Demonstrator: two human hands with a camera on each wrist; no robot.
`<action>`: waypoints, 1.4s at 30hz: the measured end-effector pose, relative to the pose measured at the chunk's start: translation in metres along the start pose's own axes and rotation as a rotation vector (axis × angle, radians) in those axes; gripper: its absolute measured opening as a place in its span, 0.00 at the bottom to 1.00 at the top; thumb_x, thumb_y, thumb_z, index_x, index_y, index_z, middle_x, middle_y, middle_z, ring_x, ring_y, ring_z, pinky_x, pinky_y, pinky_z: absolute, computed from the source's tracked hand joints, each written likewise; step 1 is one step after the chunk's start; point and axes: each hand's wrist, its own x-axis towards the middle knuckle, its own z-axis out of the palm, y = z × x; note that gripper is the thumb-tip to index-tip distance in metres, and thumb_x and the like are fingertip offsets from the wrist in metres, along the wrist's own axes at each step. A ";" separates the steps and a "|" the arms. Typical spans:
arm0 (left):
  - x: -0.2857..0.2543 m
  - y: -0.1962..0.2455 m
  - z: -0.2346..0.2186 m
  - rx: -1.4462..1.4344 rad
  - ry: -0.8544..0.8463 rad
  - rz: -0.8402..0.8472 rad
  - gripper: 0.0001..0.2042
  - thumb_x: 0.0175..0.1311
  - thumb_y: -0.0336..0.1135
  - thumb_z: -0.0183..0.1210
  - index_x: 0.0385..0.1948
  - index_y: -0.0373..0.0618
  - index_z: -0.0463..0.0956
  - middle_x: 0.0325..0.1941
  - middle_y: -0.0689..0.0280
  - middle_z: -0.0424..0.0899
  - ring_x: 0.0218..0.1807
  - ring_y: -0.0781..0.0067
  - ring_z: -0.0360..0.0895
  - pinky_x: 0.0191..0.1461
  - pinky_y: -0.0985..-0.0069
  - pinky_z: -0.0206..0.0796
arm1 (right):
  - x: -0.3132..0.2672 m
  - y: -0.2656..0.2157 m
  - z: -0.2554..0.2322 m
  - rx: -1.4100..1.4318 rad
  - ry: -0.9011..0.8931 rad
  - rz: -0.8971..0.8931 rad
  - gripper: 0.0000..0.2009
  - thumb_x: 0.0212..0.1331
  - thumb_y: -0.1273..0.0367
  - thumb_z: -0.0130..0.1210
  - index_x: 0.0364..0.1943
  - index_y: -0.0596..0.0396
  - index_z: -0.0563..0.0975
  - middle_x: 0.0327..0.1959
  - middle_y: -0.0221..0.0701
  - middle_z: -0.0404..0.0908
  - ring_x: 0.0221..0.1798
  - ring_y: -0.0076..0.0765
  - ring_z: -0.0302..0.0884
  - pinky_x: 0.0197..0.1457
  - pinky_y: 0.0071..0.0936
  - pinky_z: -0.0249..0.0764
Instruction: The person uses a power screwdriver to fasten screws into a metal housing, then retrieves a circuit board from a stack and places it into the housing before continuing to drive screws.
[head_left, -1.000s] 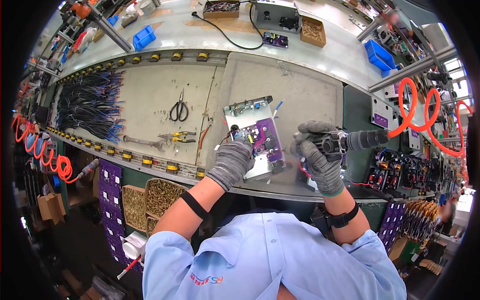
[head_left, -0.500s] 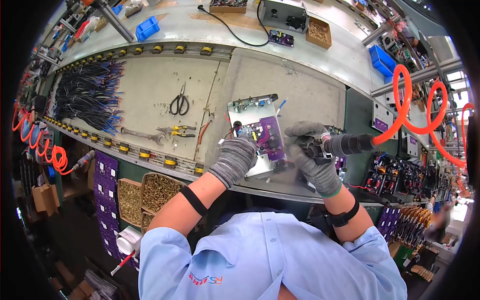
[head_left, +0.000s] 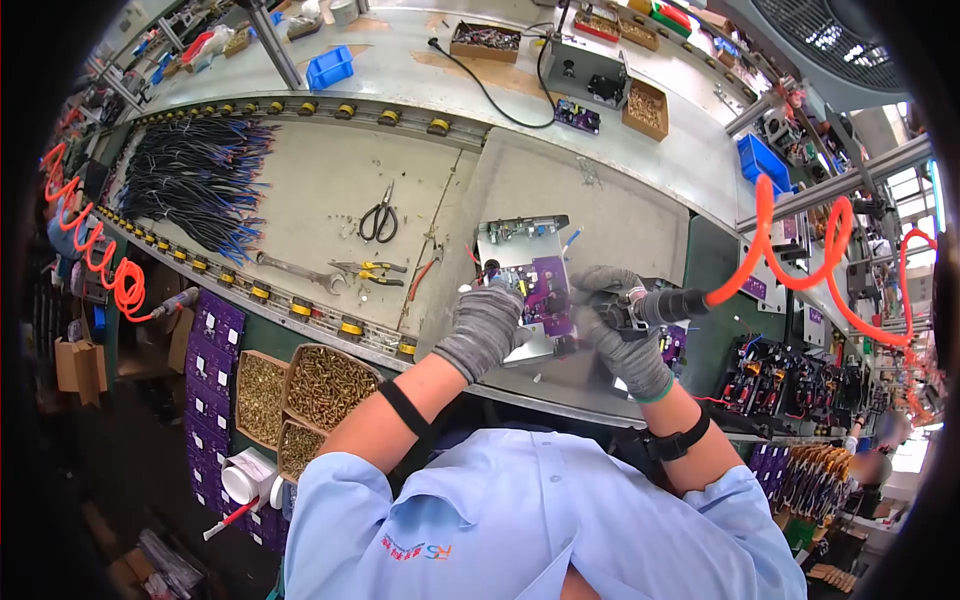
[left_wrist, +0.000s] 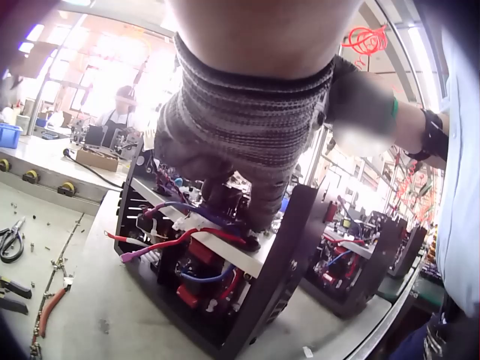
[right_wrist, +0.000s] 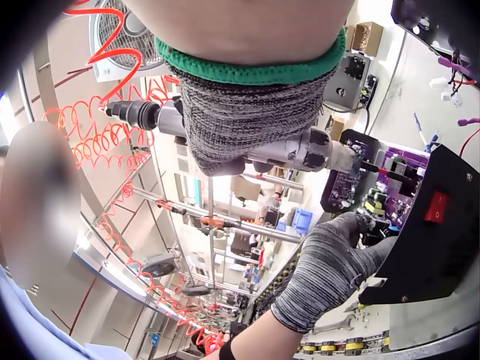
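An opened metal chassis (head_left: pixel 505 245) with a purple circuit board (head_left: pixel 545 285) lies on the bench before me. My gloved left hand (head_left: pixel 482 325) grips it from the near left, fingers down among the parts. In the right wrist view its black end panel (right_wrist: pixel 420 259) carries a red switch (right_wrist: pixel 436 207). My gloved right hand (head_left: pixel 635 350) holds an air screwdriver (right_wrist: pixel 300 150) lying nearly level, its bit (right_wrist: pixel 379 171) pointing at the board. An orange coiled hose (head_left: pixel 768 285) runs from the driver's back end. Red and blue wires (left_wrist: pixel 169 246) stick out of the chassis in the left wrist view.
Black-handled snips (head_left: pixel 379 222), yellow-handled pliers (head_left: pixel 368 273) and a wrench (head_left: pixel 305 270) lie left of the chassis, with bundled cables (head_left: pixel 190 180) beyond. Boxes of screws (head_left: pixel 325 385) stand below the bench edge. More units (head_left: pixel 765 375) stand at the right.
My right hand has brought the screwdriver left, closer to the chassis. The left hand keeps its place on the chassis. The head view has shifted slightly.
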 end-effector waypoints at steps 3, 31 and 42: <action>-0.030 -0.001 -0.005 -0.344 0.336 0.081 0.26 0.56 0.52 0.69 0.48 0.41 0.78 0.37 0.58 0.83 0.42 0.57 0.82 0.48 0.61 0.74 | 0.008 -0.018 -0.006 -0.033 -0.023 0.118 0.17 0.61 0.80 0.59 0.54 0.57 0.74 0.50 0.33 0.81 0.52 0.25 0.80 0.61 0.27 0.77; -0.068 -0.012 -0.006 -2.376 -0.284 -0.301 0.18 0.71 0.45 0.60 0.48 0.37 0.78 0.38 0.62 0.83 0.38 0.68 0.85 0.42 0.70 0.83 | -0.026 -0.089 0.034 0.310 0.070 -0.120 0.19 0.56 0.79 0.67 0.51 0.59 0.74 0.54 0.45 0.80 0.53 0.35 0.83 0.59 0.38 0.83; -0.061 -0.014 0.020 -2.428 -0.258 -0.205 0.14 0.69 0.36 0.63 0.50 0.39 0.77 0.33 0.64 0.82 0.30 0.71 0.80 0.31 0.77 0.73 | -0.019 -0.087 0.027 0.308 0.102 -0.188 0.19 0.58 0.78 0.66 0.53 0.59 0.73 0.51 0.43 0.81 0.51 0.36 0.84 0.57 0.40 0.84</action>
